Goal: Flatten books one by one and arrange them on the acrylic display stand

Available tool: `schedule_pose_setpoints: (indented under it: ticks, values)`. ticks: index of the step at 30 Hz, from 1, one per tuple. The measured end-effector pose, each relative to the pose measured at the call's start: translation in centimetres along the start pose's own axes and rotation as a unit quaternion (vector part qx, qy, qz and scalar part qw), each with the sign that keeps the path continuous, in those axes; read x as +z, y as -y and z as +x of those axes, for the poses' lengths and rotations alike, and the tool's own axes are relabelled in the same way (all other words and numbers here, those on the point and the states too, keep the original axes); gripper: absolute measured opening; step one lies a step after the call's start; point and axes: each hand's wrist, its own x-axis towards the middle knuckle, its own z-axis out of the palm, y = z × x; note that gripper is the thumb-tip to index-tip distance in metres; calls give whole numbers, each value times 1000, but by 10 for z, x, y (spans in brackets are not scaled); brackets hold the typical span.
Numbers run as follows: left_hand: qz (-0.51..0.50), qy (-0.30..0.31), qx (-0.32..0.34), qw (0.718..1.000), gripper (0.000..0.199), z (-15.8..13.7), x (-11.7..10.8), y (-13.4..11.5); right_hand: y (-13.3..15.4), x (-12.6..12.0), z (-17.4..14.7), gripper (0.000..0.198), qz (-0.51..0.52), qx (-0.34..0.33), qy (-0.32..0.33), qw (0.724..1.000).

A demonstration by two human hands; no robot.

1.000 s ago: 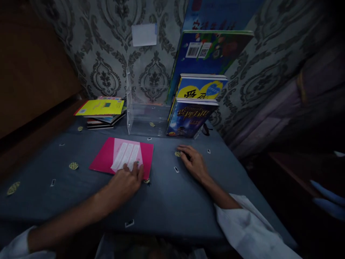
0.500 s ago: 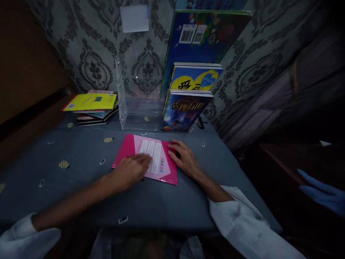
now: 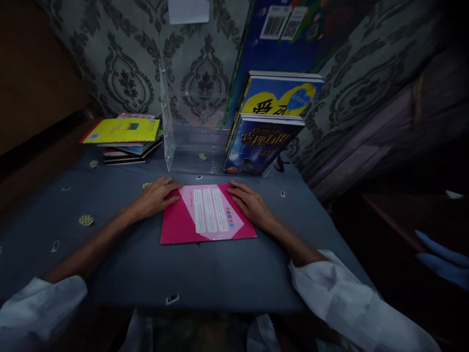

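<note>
Patterned wallpaper (image 3: 128,88) rises behind a worktop (image 3: 124,278) spread with grey-blue cloth. Toward the worktop's far left corner lies a stack of books (image 3: 124,139), a yellow one on top. Next comes the left hand (image 3: 157,197), fingers a little apart, resting at the far left corner of a pink book (image 3: 179,227). That book lies flat midway between the worktop's far and front edges. Behind it, near the far edge, stands a clear rack (image 3: 190,161). The right hand (image 3: 252,205), its fingers loosely spread, touches the pink book's far right corner. Upright books (image 3: 264,144) fill the rack's right end.
</note>
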Motion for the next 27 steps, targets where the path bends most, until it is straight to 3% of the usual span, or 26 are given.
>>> schedule_pose_setpoints:
  ticks: [4,8,11,14,19,27]
  values:
    - [-52,-29,16,998,40,2,2,6,15,0,9,35,-30,-42,18,998]
    - [-144,-51,44,987,34,5,7,20,70,4,7,32,15,-160,58,985]
    - [-199,-66,45,977,31,6,10,25,116,12,7,35,69,-247,117,960]
    - [-215,-83,30,973,33,4,12,25,144,21,11,36,63,-296,177,936]
    - [-250,-86,11,964,39,2,12,23,153,26,21,34,40,-303,224,925]
    - [-273,-81,-50,957,61,0,3,14,139,41,48,35,19,-278,205,938]
